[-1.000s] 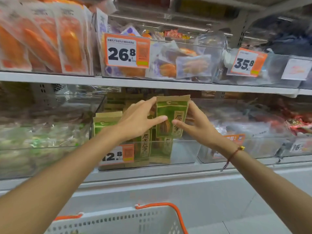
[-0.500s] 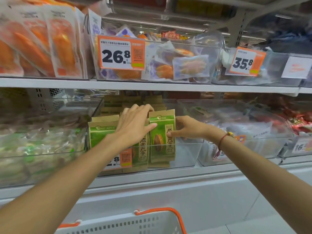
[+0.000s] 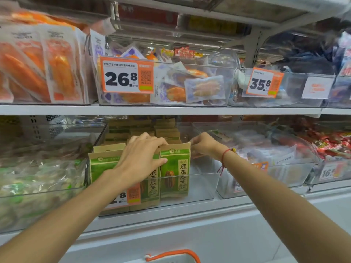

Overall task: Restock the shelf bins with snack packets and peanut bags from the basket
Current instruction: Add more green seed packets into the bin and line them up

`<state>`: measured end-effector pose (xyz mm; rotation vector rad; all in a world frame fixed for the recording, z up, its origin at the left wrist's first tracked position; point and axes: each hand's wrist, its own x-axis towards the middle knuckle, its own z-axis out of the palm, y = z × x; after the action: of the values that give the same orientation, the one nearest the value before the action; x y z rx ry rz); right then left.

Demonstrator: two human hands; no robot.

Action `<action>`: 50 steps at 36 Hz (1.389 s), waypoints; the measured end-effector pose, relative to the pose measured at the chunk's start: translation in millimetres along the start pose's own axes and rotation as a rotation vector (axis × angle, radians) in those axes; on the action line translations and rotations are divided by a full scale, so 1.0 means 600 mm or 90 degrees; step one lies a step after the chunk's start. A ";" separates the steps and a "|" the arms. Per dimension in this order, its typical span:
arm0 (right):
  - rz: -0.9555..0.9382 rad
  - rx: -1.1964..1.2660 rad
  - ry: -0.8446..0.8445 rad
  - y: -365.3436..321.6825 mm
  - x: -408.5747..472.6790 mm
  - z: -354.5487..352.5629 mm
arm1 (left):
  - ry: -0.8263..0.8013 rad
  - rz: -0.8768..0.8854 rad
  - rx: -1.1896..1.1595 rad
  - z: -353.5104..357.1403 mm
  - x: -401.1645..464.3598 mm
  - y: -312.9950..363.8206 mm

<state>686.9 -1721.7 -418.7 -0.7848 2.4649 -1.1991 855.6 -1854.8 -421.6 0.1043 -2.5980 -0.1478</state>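
A green and brown paper snack packet [image 3: 174, 173] stands upright in the clear middle bin [image 3: 205, 185] on the lower shelf, at the right end of a row of like packets [image 3: 102, 166]. My left hand [image 3: 140, 158] lies over the packet tops, fingers behind the standing packet's top edge and thumb on its front. My right hand [image 3: 203, 147] pinches the packet's top right corner with curled fingers. More of the same packets stand behind in the bin. The white basket [image 3: 171, 259] with an orange handle shows only its rim at the bottom edge.
The right part of the middle bin holds no packets. Clear bins of bagged snacks stand to the left [image 3: 38, 179] and right [image 3: 275, 162]. The upper shelf [image 3: 171, 110] carries bins with 26.8 and 35.8 price tags.
Both hands have lowered the green packet from above the bin down into it, beside the other packets. The camera has moved closer to the shelf.
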 end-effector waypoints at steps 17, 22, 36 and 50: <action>-0.072 0.243 0.024 0.026 -0.071 0.036 | 0.015 -0.008 0.140 0.030 0.017 0.011; -0.091 0.059 -0.020 0.027 -0.089 0.064 | 0.000 0.007 0.151 0.044 0.005 -0.001; -0.086 -0.136 0.024 0.003 -0.094 0.054 | -0.054 -0.010 0.177 0.036 0.010 0.004; -0.278 -0.364 0.170 -0.011 -0.223 0.053 | 0.147 0.021 -0.002 -0.007 -0.094 0.024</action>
<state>812.5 -1666.7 -430.1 -1.4577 3.0119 -0.7391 905.2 -1834.9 -444.9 0.0736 -2.3671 -0.1204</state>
